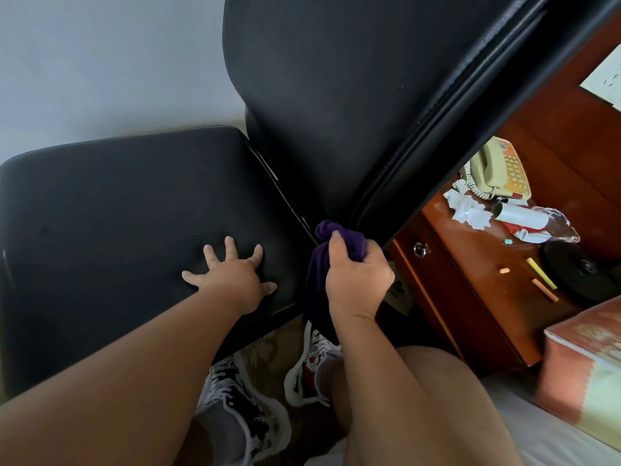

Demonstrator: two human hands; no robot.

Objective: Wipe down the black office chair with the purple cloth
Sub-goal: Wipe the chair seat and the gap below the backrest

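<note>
The black office chair (117, 203) fills the left and centre, its seat low at the left and its backrest rising to the upper right. My left hand (232, 275) presses flat on the seat near its right edge, fingers spread. My right hand (358, 274) grips the bunched purple cloth (346, 238) and holds it against the foot of the backrest, where seat and back meet. Part of the cloth hangs down below my hand.
A wooden desk (470, 284) stands at the right behind the backrest, bearing a beige telephone (500, 169), crumpled tissues (467, 208) and a plastic bottle (534, 218). A bed with a pink pillow (581, 368) lies at the lower right. My shoes rest on patterned carpet below.
</note>
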